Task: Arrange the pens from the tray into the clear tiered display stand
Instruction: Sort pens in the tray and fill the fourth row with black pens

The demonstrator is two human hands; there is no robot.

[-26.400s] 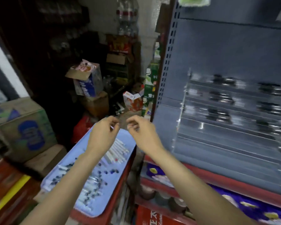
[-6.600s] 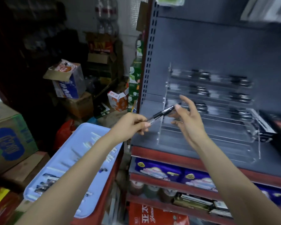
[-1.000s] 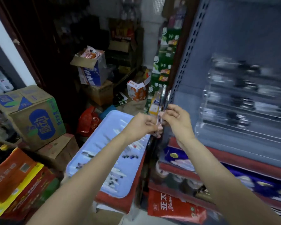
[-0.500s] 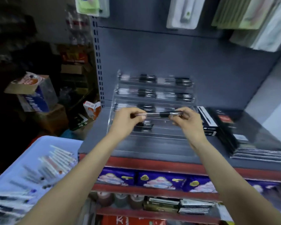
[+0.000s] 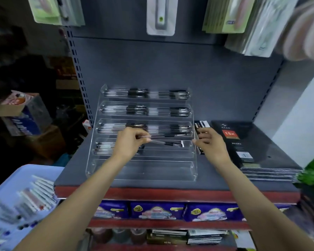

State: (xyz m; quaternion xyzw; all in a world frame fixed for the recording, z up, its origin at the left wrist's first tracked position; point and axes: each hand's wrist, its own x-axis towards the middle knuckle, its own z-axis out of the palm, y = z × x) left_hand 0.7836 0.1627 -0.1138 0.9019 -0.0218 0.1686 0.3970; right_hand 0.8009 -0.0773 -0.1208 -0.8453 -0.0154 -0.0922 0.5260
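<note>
The clear tiered display stand [image 5: 141,178] sits on the grey shelf, straight ahead. Black-and-clear pens lie in its upper three tiers, and a few more [image 5: 103,146] at the left of the fourth tier. My left hand [image 5: 130,142] pinches two pens [image 5: 169,139] by their tips and holds them level over the fourth tier. My right hand [image 5: 207,142] hovers just past the pens' free ends, fingers loosely curled, holding nothing. The blue tray [image 5: 9,180] with several loose pens [image 5: 34,194] is at the lower left.
A stack of black diaries [image 5: 246,147] and a narrow black box [image 5: 200,126] lie right of the stand. Packaged goods [image 5: 160,17] hang above. The shelf's red front edge [image 5: 170,194] runs below my arms. Cardboard boxes [image 5: 20,113] crowd the dark left side.
My right hand has let go of the pens' right ends and moved slightly right. My left hand alone now holds the two pens, a little lower over the stand.
</note>
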